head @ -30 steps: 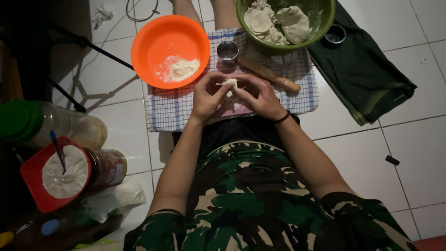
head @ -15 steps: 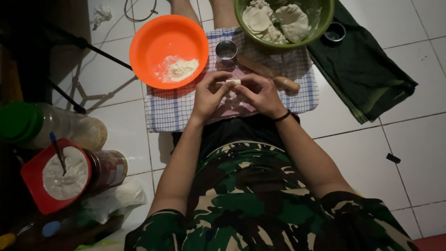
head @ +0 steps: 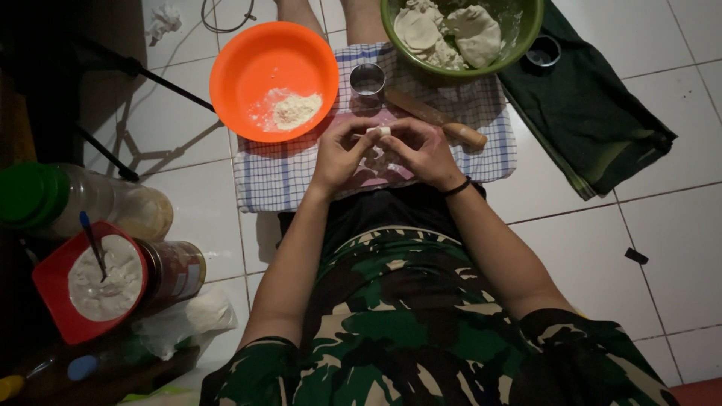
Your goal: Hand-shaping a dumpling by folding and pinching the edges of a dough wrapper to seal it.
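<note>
Dough: small pale dough piece (head: 382,132), pinched between left hand (head: 342,154) and right hand (head: 423,153), over checked blue-white cloth (head: 280,174).
Surface: white tiled floor (head: 677,218); orange plastic bowl (head: 256,64) far left.

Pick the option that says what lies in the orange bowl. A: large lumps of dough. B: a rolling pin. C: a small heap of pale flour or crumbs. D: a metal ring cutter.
C: the orange bowl holds only a small pale powdery heap; the dough lumps sit in the green bowl.
</note>
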